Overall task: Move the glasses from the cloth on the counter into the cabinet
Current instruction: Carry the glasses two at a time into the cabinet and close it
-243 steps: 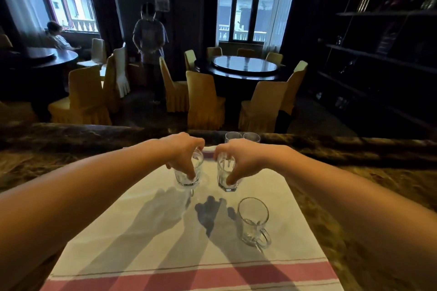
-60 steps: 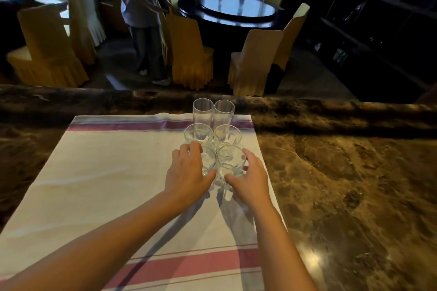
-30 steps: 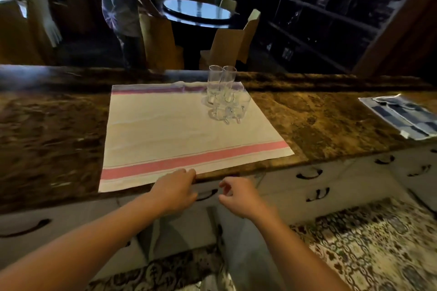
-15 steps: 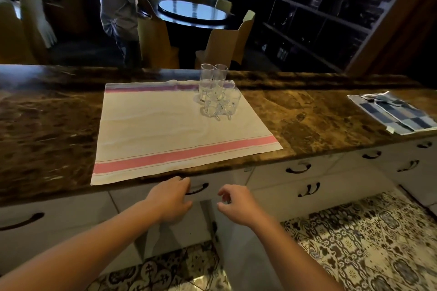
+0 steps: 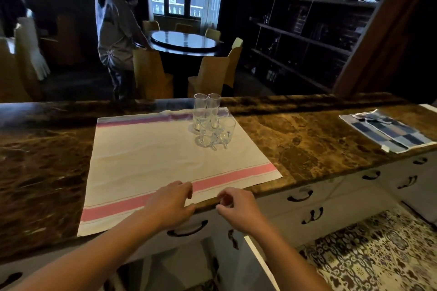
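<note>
Several clear glasses (image 5: 211, 123), some with handles, stand clustered on the far right part of a white cloth with pink stripes (image 5: 153, 163) on the brown marble counter (image 5: 295, 144). My left hand (image 5: 170, 203) and my right hand (image 5: 238, 208) hover side by side at the counter's near edge, fingers loosely curled and holding nothing, well short of the glasses. Under them is the white cabinet; its right door (image 5: 260, 260) stands swung out and the left door's dark handle (image 5: 189, 231) shows just below my left hand. The cabinet's inside is hidden.
A blue checked cloth (image 5: 387, 132) lies on the counter's right end. White drawers with dark handles (image 5: 300, 196) run to the right above a patterned tile floor (image 5: 366, 255). Beyond the counter a person (image 5: 115, 30) stands by a round table with chairs.
Both hands have risen from the cabinet handles to the counter's edge. The cabinet's right door has swung further out. The glasses have stayed on the cloth.
</note>
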Available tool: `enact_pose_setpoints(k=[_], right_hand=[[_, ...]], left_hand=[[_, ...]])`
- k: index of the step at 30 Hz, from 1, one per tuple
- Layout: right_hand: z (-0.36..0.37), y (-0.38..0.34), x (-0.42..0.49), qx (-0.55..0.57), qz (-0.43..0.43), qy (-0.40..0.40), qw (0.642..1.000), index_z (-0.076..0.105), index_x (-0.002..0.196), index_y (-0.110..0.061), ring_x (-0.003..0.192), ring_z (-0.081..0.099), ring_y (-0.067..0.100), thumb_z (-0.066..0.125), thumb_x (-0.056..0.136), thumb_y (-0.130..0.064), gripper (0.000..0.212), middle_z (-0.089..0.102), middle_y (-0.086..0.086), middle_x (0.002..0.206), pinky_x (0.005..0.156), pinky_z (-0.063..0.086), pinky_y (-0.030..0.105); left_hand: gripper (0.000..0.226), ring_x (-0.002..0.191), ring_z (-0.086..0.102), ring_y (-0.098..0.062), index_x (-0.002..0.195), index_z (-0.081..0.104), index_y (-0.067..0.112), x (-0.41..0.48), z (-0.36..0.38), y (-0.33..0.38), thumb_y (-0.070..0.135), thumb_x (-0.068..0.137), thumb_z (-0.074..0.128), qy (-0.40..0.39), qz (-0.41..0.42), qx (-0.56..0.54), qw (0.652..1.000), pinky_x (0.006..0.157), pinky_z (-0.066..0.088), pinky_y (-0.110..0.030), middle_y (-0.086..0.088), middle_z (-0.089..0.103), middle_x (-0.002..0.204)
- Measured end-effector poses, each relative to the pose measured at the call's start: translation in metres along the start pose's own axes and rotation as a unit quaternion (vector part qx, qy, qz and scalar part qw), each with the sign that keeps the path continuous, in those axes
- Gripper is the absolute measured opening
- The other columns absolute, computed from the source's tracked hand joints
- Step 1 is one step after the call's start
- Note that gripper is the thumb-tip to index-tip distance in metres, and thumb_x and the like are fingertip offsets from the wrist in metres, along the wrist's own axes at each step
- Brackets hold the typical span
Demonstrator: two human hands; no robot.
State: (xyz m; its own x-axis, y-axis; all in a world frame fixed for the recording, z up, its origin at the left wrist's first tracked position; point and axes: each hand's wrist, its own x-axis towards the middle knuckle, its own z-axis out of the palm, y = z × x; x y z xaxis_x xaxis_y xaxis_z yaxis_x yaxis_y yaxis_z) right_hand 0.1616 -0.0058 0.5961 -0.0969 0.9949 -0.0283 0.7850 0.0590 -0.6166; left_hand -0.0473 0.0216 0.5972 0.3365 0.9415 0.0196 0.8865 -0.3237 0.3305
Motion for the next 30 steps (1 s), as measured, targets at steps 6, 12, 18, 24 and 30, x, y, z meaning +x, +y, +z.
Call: enact_pose_setpoints(k=[6,12,18,24,30], right_hand=[[-0.016,0.01,0.046,0.032,0.013,0.046,0.998,0.066,0.116,-0.028,0.084,0.061,0.001,0.065,0.084,-0.037,0.034,0.065,-0.016,0.097,0.075,0.05,0.016],[-0.048,0.015,0.123,0.051,0.018,0.072,0.996,0.066,0.113,-0.032,0.077,0.063,0.003,0.066,0.086,-0.032,0.027,0.062,-0.022,0.091,0.066,0.047,0.009],[-0.107,0.002,0.232,0.049,-0.041,0.109,0.992,0.067,0.108,-0.029,0.075,0.062,0.0,0.067,0.089,-0.029,0.019,0.061,-0.019,0.089,0.057,0.045,0.007],[-0.135,-0.001,0.331,-0.004,-0.075,0.078,0.994,0.069,0.104,-0.022,0.084,0.06,0.009,0.067,0.085,-0.028,0.02,0.066,-0.007,0.094,0.076,0.057,0.03],[-0.116,0.024,0.36,-0.066,-0.034,-0.058,0.996,0.06,0.123,-0.035,0.105,0.054,0.017,0.078,0.078,-0.03,0.049,0.055,-0.002,0.126,0.081,0.054,0.029]], left_hand=[[0.026,0.083,0.054,-0.009,0.101,0.051,0.035,0.055,-0.005,-0.007,0.054,0.085,0.056,-0.024,0.012,0.003,1.0,0.07,0.047,-0.026,0.013,0.053,0.093],[0.029,0.085,0.054,-0.013,0.106,0.052,0.03,0.136,-0.023,-0.011,0.052,0.087,0.056,-0.028,0.013,0.024,0.999,0.07,0.045,-0.028,0.008,0.058,0.099],[0.027,0.089,0.059,-0.009,0.111,0.058,0.032,0.239,-0.085,-0.009,0.046,0.089,0.063,0.046,-0.024,-0.019,0.998,0.076,0.05,-0.022,0.007,0.064,0.108],[0.019,0.082,0.059,-0.009,0.101,0.054,0.028,0.31,-0.12,-0.015,0.041,0.09,0.063,0.078,-0.06,-0.026,0.995,0.076,0.054,-0.027,0.005,0.062,0.099],[0.036,0.091,0.06,-0.009,0.112,0.056,0.033,0.322,-0.082,-0.02,0.053,0.084,0.066,-0.007,-0.072,-0.046,0.996,0.083,0.055,-0.027,0.007,0.063,0.112]])
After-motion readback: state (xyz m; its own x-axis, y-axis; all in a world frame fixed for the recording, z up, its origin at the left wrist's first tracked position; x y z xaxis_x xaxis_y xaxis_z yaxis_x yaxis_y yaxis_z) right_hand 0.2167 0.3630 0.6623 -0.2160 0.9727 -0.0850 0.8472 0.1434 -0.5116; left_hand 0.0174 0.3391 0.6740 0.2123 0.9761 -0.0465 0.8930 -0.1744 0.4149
